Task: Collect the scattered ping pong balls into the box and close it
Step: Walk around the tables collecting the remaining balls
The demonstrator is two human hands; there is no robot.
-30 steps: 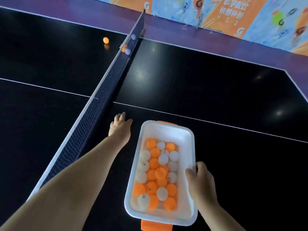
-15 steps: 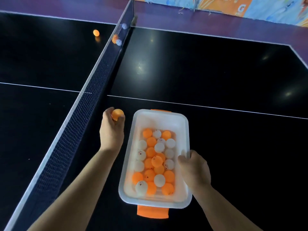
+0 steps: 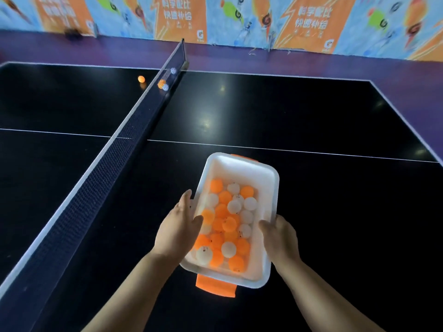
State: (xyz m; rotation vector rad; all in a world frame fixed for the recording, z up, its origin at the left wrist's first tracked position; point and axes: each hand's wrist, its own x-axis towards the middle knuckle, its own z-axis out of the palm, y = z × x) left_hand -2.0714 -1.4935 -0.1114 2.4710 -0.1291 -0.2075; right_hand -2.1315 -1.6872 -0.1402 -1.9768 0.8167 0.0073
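Note:
The white box (image 3: 273,188) sits on the black ping pong table (image 3: 311,212), open and filled with several orange and white balls (image 3: 227,221). My right hand (image 3: 280,238) grips its right rim. At the left rim lies my left hand (image 3: 178,227), fingers straight along the outside wall and thumb over the edge beside an orange ball (image 3: 208,215). Far off, one orange ball (image 3: 141,79) lies on the left half. Seen through the net's far end are one orange ball (image 3: 162,83) and two white balls (image 3: 165,87) (image 3: 173,70).
The net (image 3: 100,168) runs diagonally from the lower left to the far post, left of the box. Orange latches (image 3: 215,286) stick out at both ends of the box. Purple floor and a printed barrier (image 3: 239,17) lie beyond the table. No lid is in view.
My left hand picked up an orange ball near the net, carried it to the box's left rim, and no longer holds it. My right hand stayed on the right rim.

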